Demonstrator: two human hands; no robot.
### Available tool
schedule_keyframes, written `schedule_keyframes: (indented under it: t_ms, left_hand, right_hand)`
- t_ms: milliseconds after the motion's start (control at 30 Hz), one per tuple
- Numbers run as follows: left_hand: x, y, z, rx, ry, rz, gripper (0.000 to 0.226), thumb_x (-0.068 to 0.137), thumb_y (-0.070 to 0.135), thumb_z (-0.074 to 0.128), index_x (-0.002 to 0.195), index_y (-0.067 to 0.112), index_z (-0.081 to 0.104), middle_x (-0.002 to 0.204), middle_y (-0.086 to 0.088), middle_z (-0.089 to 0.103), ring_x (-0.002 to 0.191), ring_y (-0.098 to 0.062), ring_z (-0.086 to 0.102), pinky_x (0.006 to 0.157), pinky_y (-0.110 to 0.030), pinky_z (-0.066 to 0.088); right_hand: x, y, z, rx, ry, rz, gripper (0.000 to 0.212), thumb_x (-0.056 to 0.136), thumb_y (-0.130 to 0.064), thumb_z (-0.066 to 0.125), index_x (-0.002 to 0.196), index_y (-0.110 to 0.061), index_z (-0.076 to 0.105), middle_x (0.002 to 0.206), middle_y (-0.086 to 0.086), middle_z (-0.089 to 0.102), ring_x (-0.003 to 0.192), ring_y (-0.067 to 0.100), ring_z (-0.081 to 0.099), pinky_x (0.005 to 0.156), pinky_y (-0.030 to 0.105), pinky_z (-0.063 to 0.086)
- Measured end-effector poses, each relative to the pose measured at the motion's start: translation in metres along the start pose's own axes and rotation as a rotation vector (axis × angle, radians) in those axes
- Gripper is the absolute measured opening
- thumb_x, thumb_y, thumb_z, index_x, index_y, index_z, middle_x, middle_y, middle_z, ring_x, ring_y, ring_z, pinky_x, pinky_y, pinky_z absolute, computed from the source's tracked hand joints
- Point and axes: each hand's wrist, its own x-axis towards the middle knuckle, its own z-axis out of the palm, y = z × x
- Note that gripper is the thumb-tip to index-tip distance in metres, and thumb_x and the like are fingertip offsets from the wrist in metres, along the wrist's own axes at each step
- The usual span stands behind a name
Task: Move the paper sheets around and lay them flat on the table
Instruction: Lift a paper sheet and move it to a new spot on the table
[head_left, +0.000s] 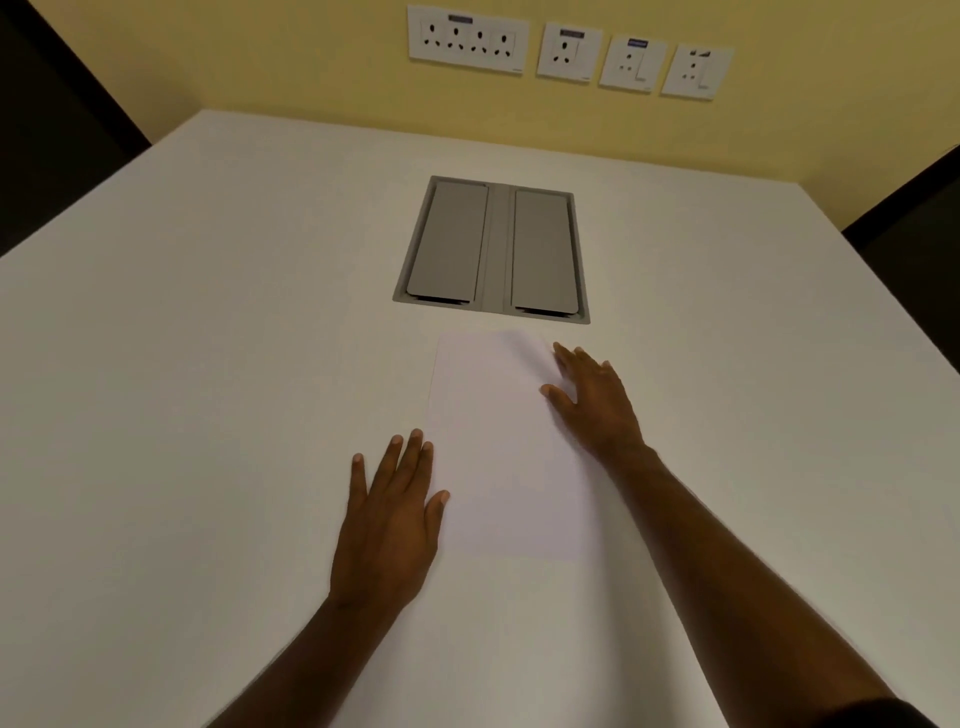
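A white paper sheet (498, 447) lies flat on the white table (208, 364), lengthwise away from me, just in front of the grey floor box. My left hand (389, 525) rests palm down on the table at the sheet's near left edge, fingers spread, thumb touching the paper. My right hand (592, 400) lies palm down on the sheet's far right edge, fingers apart. Neither hand grips anything. I cannot tell whether more than one sheet lies there.
A grey recessed cable box (493, 249) with two closed lids sits in the table's middle, beyond the paper. Several white wall sockets (467, 39) line the yellow wall behind. Dark chairs or gaps flank the table at the left and right edges.
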Motion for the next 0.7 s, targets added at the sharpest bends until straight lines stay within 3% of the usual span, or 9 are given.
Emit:
schedule_keyframes:
  t_ms: [100,167,300,367,467,533,600,700]
  left_hand:
    - [-0.001,0.0,0.0,0.007,0.003,-0.003,0.072,0.098,0.05,0.001,0.159,0.016,0.019,0.168,0.0,0.013,0.156,-0.018,0.008,0.127,-0.052,0.007]
    - [-0.002,0.0,-0.002,-0.003,0.007,-0.006,0.071,0.099,0.049,0.004,0.158,0.015,0.024,0.166,-0.002,0.019,0.155,-0.021,0.014,0.126,-0.053,0.011]
    - [-0.001,0.001,-0.003,0.015,0.003,-0.006,0.072,0.099,0.049,0.002,0.158,0.014,0.024,0.167,-0.003,0.018,0.155,-0.022,0.015,0.126,-0.054,0.012]
    - [0.0,0.0,-0.002,0.035,-0.004,-0.007,0.074,0.098,0.05,-0.003,0.159,0.016,0.018,0.168,-0.002,0.013,0.156,-0.021,0.01,0.127,-0.053,0.008]
    - [0.001,-0.001,-0.001,0.048,-0.004,0.003,0.071,0.1,0.05,-0.002,0.16,0.016,0.014,0.169,-0.002,0.009,0.157,-0.02,0.007,0.127,-0.052,0.005]
    - [0.0,-0.001,0.0,0.029,0.009,0.01,0.068,0.102,0.048,0.002,0.16,0.014,0.015,0.168,-0.003,0.011,0.156,-0.02,0.008,0.127,-0.053,0.007]
    - [-0.001,0.0,0.0,0.002,0.043,0.015,0.063,0.106,0.043,0.007,0.159,0.012,0.011,0.168,-0.006,0.011,0.156,-0.021,0.009,0.126,-0.052,0.008]
    - [-0.004,0.001,-0.005,-0.261,0.148,0.022,0.059,0.108,0.031,0.032,0.158,0.009,0.008,0.168,-0.006,0.008,0.156,-0.019,0.008,0.128,-0.046,0.008]
  right_hand:
    - [-0.004,-0.022,-0.014,0.282,-0.003,0.005,0.064,0.092,-0.024,0.071,0.151,-0.021,0.045,0.149,0.001,0.054,0.136,0.021,0.051,0.109,0.023,0.037]
    - [-0.012,-0.035,-0.02,0.556,0.052,0.077,0.069,0.086,-0.017,0.077,0.148,-0.022,0.048,0.143,0.0,0.059,0.128,0.019,0.057,0.098,0.015,0.043]
    - [-0.025,-0.046,-0.029,1.118,0.145,0.525,0.096,0.079,-0.014,0.084,0.158,-0.017,0.028,0.156,0.01,0.043,0.136,0.029,0.049,0.112,0.046,0.044]
    - [-0.028,-0.043,-0.034,1.222,0.147,0.684,0.092,0.078,-0.013,0.084,0.154,-0.007,0.033,0.15,0.015,0.049,0.127,0.033,0.055,0.107,0.044,0.047]
    - [-0.035,-0.044,-0.039,0.985,0.165,0.635,0.044,0.079,-0.012,0.083,0.119,0.0,0.069,0.115,0.017,0.072,0.1,0.031,0.067,0.094,0.045,0.057]
    - [-0.042,-0.052,-0.041,0.689,0.201,0.497,0.02,0.083,-0.015,0.08,0.098,-0.002,0.076,0.098,0.015,0.077,0.086,0.031,0.072,0.087,0.047,0.061]
    - [-0.048,-0.066,-0.047,0.482,0.229,0.356,0.014,0.086,-0.017,0.076,0.097,-0.009,0.079,0.093,0.007,0.078,0.083,0.027,0.074,0.082,0.041,0.061]
    - [-0.059,-0.092,-0.064,0.454,0.253,0.204,0.018,0.088,-0.018,0.075,0.105,-0.015,0.079,0.092,-0.005,0.077,0.08,0.009,0.073,0.078,0.028,0.061]
